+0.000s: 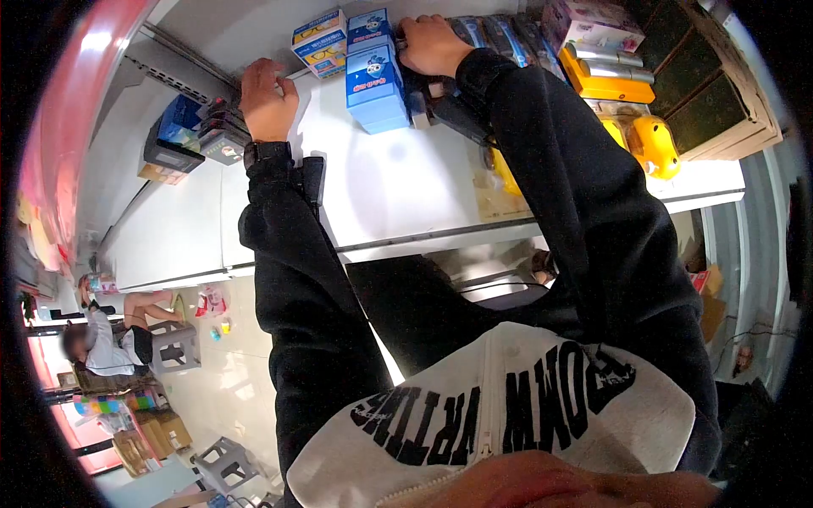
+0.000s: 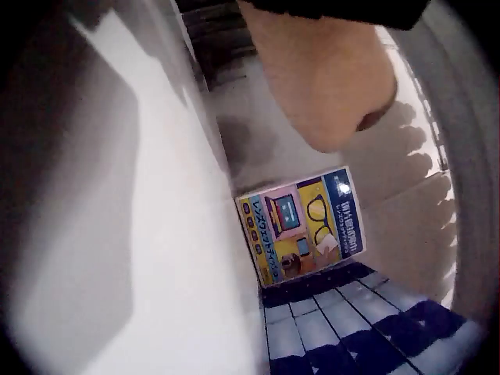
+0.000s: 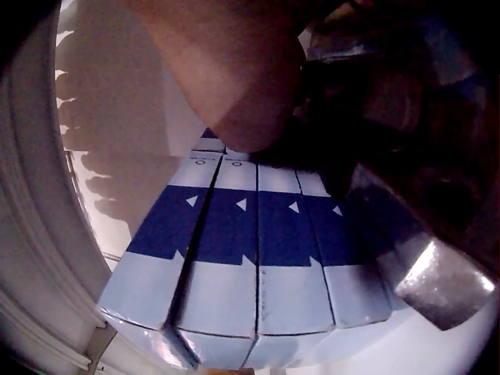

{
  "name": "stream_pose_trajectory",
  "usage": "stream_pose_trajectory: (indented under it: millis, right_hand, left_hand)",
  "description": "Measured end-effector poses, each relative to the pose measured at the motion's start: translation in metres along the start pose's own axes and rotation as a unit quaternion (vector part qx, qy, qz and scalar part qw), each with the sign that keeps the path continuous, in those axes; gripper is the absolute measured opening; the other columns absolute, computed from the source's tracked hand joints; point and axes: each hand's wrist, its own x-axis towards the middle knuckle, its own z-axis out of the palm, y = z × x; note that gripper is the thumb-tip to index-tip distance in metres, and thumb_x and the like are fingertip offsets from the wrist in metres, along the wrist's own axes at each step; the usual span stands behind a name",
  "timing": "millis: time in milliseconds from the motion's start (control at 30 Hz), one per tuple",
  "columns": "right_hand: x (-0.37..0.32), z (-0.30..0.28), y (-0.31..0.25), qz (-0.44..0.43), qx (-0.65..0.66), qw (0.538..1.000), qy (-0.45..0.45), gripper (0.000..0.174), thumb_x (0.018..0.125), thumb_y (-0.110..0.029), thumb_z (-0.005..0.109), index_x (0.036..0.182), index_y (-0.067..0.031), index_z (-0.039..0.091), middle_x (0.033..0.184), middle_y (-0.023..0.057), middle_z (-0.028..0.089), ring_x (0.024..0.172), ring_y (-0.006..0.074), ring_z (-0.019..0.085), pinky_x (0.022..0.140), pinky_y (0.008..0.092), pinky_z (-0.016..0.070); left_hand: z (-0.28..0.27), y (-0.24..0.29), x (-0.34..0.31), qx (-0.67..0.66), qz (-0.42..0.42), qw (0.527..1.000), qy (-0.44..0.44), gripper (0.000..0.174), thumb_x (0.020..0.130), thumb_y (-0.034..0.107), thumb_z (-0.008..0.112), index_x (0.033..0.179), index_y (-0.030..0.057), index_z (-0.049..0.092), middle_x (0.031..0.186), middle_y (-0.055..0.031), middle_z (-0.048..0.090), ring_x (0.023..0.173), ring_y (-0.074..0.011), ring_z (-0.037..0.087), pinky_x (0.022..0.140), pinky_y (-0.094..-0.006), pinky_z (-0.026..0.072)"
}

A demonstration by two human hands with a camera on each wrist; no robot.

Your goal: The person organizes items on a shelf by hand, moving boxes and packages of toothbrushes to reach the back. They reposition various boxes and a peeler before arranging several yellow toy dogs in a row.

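My left hand [image 1: 269,100] is over the white shelf [image 1: 326,173], its fingers loosely bent and nothing seen in them. It is between dark boxes [image 1: 222,131] on the left and yellow-and-white boxes [image 1: 320,42] printed with glasses. In the left wrist view, one such box [image 2: 301,226] stands beyond the hand, beside a blue-and-white row. My right hand [image 1: 434,46] is at the back right of the stacked blue boxes [image 1: 374,89]. In the right wrist view, these boxes [image 3: 226,226] stand tightly side by side, with the hand at their far end. Its fingertips are hidden, so I cannot tell whether they grip anything.
Dark packages [image 1: 500,38] hang or lie right of my right hand, then a yellow box [image 1: 605,76] with silver tubes. A yellow rounded item [image 1: 654,146] is near the shelf's right end. A person [image 1: 114,343] sits at the lower left, near a grey stool [image 1: 224,466].
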Motion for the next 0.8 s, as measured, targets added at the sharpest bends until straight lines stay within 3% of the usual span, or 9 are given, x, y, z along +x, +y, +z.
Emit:
stream_pose_trajectory:
  millis: [133, 333, 367, 467, 567, 667, 800]
  right_hand:
    - [-0.005, -0.001, -0.003, -0.007, -0.036, 0.998, 0.043, 0.045, 0.075, -0.023, 0.064, 0.111, 0.0038, 0.057, 0.102, 0.0237, 0.064, 0.104, 0.0392, 0.058, 0.096, 0.0458, 0.0412]
    - [-0.009, -0.004, -0.004, -0.016, -0.052, 0.997, 0.050, 0.045, 0.076, -0.023, 0.063, 0.111, 0.0038, 0.057, 0.101, 0.0244, 0.064, 0.102, 0.0397, 0.059, 0.094, 0.0465, 0.0430]
    - [-0.007, -0.003, -0.003, -0.011, -0.041, 0.999, 0.034, 0.049, 0.076, -0.027, 0.062, 0.114, 0.0038, 0.058, 0.106, 0.0263, 0.062, 0.105, 0.0420, 0.057, 0.095, 0.0482, 0.0437]
    - [0.000, 0.000, -0.001, -0.002, -0.018, 1.000, 0.002, 0.056, 0.076, -0.033, 0.062, 0.118, 0.0035, 0.058, 0.116, 0.0303, 0.059, 0.110, 0.0468, 0.055, 0.097, 0.0514, 0.0452]
    - [-0.001, -0.003, -0.001, -0.010, -0.021, 1.000, 0.005, 0.054, 0.076, -0.032, 0.062, 0.116, 0.0032, 0.060, 0.113, 0.0306, 0.060, 0.107, 0.0474, 0.056, 0.097, 0.0508, 0.0456]
    - [-0.001, -0.005, -0.001, -0.027, -0.031, 0.999, 0.008, 0.052, 0.076, -0.031, 0.062, 0.114, 0.0035, 0.061, 0.110, 0.0306, 0.062, 0.106, 0.0472, 0.058, 0.096, 0.0500, 0.0464]
    - [-0.001, -0.009, -0.003, -0.021, -0.043, 0.999, 0.002, 0.051, 0.075, -0.032, 0.062, 0.112, 0.0037, 0.062, 0.110, 0.0300, 0.062, 0.105, 0.0462, 0.058, 0.096, 0.0492, 0.0469]
  left_hand:
    - [0.028, -0.028, -0.024, 0.110, -0.008, 0.993, -0.046, 0.033, 0.069, 0.014, 0.066, 0.100, 0.0017, 0.061, 0.111, -0.0213, 0.059, 0.105, -0.0400, 0.056, 0.092, -0.0477, 0.0457]
    - [0.043, -0.031, -0.038, 0.238, -0.061, 0.961, -0.128, 0.048, 0.078, 0.035, 0.063, 0.111, 0.0003, 0.058, 0.121, -0.0283, 0.054, 0.114, -0.0475, 0.050, 0.100, -0.0574, 0.0372]
    - [0.042, -0.029, -0.037, 0.263, -0.072, 0.951, -0.146, 0.052, 0.079, 0.039, 0.062, 0.114, 0.0003, 0.057, 0.122, -0.0292, 0.054, 0.115, -0.0492, 0.049, 0.100, -0.0594, 0.0356]
    - [0.053, -0.033, -0.045, 0.242, -0.190, 0.933, -0.186, 0.059, 0.080, 0.047, 0.058, 0.117, 0.0008, 0.056, 0.124, -0.0321, 0.052, 0.114, -0.0536, 0.048, 0.098, -0.0609, 0.0357]
    - [0.067, -0.049, -0.057, 0.239, -0.178, 0.937, -0.181, 0.063, 0.081, 0.051, 0.055, 0.118, -0.0008, 0.055, 0.119, -0.0339, 0.054, 0.111, -0.0549, 0.049, 0.096, -0.0595, 0.0381]
    - [0.053, -0.029, -0.041, 0.240, -0.222, 0.911, -0.249, 0.067, 0.081, 0.051, 0.054, 0.119, -0.0033, 0.054, 0.114, -0.0337, 0.057, 0.108, -0.0529, 0.053, 0.093, -0.0595, 0.0410]
    - [0.036, -0.003, -0.025, 0.210, -0.247, 0.911, -0.254, 0.071, 0.080, 0.053, 0.055, 0.119, -0.0059, 0.054, 0.109, -0.0334, 0.061, 0.104, -0.0474, 0.058, 0.087, -0.0552, 0.0467]
